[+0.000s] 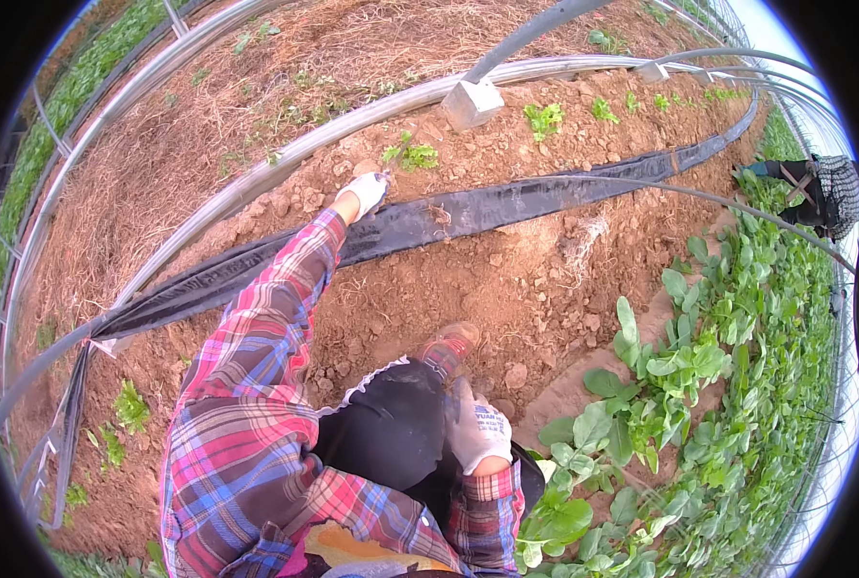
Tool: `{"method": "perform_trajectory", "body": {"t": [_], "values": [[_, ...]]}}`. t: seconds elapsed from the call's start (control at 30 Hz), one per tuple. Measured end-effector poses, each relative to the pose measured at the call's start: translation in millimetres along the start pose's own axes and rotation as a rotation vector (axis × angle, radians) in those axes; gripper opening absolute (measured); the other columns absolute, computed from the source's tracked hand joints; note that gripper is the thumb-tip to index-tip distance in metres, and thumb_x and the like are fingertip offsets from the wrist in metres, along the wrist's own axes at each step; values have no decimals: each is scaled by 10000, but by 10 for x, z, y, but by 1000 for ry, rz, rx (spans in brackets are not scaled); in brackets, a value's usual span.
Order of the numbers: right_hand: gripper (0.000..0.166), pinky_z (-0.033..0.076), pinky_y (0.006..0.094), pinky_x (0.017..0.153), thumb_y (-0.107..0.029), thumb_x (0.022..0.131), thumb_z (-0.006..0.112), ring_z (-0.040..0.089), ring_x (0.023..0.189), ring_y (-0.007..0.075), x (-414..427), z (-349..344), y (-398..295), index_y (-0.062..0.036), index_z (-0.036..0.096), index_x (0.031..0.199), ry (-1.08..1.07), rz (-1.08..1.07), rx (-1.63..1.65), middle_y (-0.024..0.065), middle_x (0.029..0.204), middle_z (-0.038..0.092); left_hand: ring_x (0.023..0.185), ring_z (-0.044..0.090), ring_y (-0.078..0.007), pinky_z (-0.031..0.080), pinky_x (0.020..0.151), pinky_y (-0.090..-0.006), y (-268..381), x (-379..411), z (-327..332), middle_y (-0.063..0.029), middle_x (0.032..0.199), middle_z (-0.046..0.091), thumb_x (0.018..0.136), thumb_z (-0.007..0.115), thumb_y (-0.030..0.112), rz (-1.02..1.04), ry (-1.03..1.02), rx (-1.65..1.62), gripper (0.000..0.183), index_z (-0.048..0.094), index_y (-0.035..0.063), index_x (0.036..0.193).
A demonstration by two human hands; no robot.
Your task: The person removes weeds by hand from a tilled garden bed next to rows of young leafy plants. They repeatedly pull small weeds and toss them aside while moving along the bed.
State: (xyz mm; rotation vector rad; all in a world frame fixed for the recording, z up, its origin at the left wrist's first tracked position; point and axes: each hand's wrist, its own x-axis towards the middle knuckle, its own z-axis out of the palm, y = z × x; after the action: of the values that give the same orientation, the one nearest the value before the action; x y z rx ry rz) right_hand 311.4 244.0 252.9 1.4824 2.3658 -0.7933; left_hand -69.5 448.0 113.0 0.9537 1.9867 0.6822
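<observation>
My left hand (364, 193), in a white work glove, reaches out past the black plastic strip (465, 211). Its fingers are closed around what looks like a thin hand tool (402, 150), whose narrow dark end points at a small lettuce plant (420, 157). The grip itself is mostly hidden by the glove. On my dark-clad knee (382, 426) rests my right hand (478, 426), also in a white glove, which bears writing. I see nothing held in it. Beyond my knee, a brown shoe (458, 339) stands on the bare soil.
Curved metal greenhouse pipes (306, 144) cross the view, one near a pale block (472, 103). A thin hose (718, 195) runs to the right. More lettuce (543, 121) grows along the row. Dense leafy greens (754, 376) fill the right side. Another person (823, 191) bends there.
</observation>
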Motion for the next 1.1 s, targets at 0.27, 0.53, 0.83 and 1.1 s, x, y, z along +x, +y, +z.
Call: {"method": "perform_trajectory", "body": {"t": [0.27, 0.53, 0.83, 1.1], "values": [[497, 487, 478, 745, -351, 897, 502, 634, 859, 386, 32, -49, 17, -82, 445, 1310, -37, 66, 34, 229, 959, 644, 496, 461, -114, 411, 437, -305, 87, -250, 78, 11, 640, 499, 955, 457, 334, 45, 89, -353, 239, 596, 140, 978], [462, 496, 455, 756, -319, 908, 483, 647, 861, 361, 50, -105, -78, -55, 437, 1285, -86, 26, -25, 213, 936, 646, 575, 511, -101, 440, 474, -275, -627, -834, -628, 14, 725, 540, 961, 491, 261, 117, 182, -369, 242, 576, 110, 1130], [509, 486, 467, 777, -365, 900, 489, 625, 895, 384, 37, -48, -45, -111, 442, 1339, -60, 56, 6, 233, 1016, 632, 513, 454, -108, 395, 428, -266, -703, -332, -731, 20, 686, 492, 948, 511, 295, 16, 12, -616, 181, 555, 137, 1027], [553, 504, 442, 750, -341, 863, 567, 648, 859, 356, 46, -18, 1, -53, 433, 1315, -28, 60, -40, 217, 966, 645, 483, 435, -121, 381, 408, -286, -598, -73, -439, 8, 659, 495, 926, 539, 384, -204, 115, -618, 230, 585, 160, 947]]}}
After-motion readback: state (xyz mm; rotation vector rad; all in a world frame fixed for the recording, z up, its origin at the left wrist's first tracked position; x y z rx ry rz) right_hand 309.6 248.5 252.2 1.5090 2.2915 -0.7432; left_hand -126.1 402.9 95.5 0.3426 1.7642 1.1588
